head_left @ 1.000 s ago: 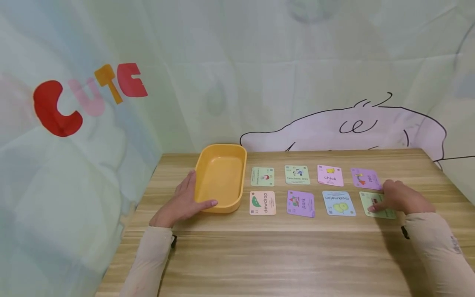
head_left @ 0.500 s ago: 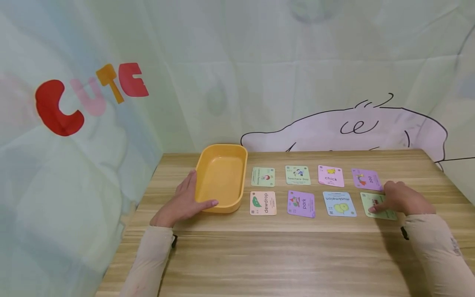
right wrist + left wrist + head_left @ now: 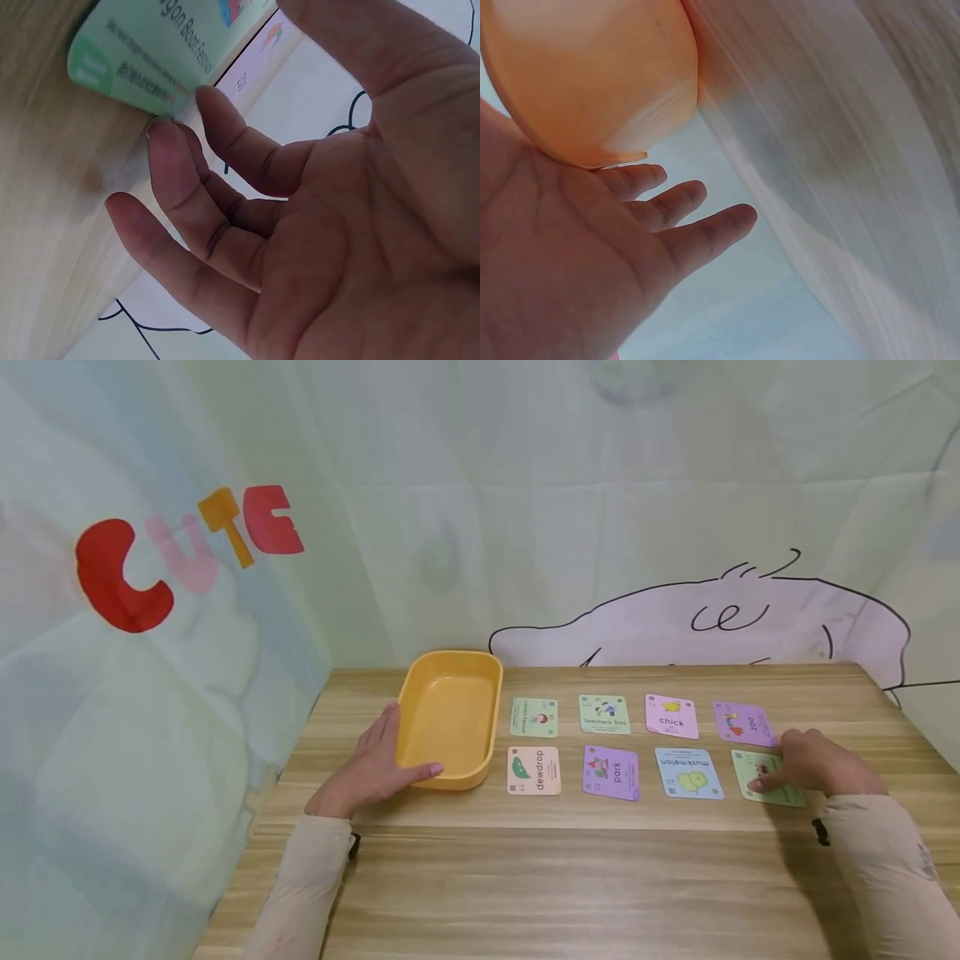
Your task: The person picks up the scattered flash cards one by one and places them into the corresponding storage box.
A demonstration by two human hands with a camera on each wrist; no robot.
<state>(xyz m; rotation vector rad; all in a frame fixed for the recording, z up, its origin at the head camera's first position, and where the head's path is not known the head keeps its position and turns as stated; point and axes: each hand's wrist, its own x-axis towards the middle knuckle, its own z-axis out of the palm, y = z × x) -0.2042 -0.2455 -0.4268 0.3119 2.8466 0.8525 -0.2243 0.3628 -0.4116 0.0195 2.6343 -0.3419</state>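
The left hand lies spread against the near left side of the yellow tray. The right hand bends over the green card, fingers apart; whether it pinches it, I cannot tell. The zoo card and muskmelon card lie nearby on the worktop.

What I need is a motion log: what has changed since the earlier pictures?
Nothing visibly moved; the head view only shifted slightly. The left hand stays against the yellow tray, the right hand at the rightmost green card, the other seven cards in their rows.
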